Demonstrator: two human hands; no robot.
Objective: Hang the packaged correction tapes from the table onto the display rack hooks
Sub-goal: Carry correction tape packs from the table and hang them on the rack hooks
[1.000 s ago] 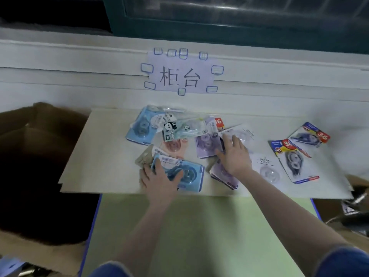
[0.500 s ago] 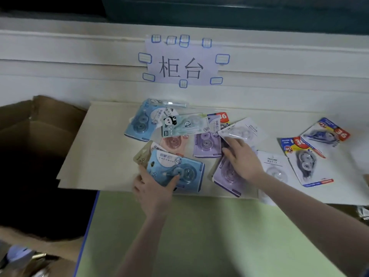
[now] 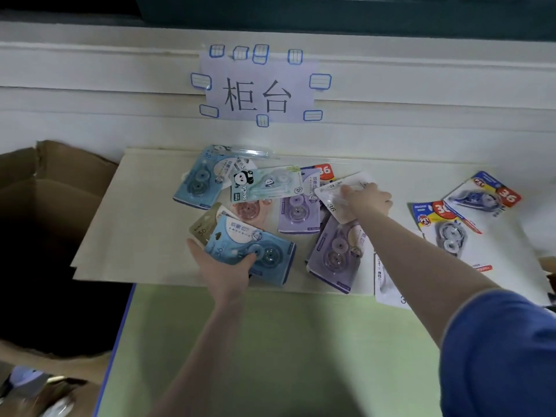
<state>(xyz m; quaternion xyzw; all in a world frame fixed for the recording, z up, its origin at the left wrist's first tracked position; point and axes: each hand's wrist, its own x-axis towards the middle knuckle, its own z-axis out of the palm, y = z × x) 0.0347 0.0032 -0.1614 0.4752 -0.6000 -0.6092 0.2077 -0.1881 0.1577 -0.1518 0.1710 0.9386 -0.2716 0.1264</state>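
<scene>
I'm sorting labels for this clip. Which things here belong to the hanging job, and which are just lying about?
Job:
blue pack, gripped by the left hand
white pack, pinched by the right hand
panda pack
purple pack

Lying about:
cardboard box
paper sign

right hand [image 3: 368, 200] now gripping white pack [image 3: 337, 195], lifted slightly

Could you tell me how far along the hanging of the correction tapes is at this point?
Nothing looks hung; no rack is in view. The left hand grips a blue pack, and the right hand grips a white pack. Many packs remain on the table, including two colourful ones at right.
</scene>
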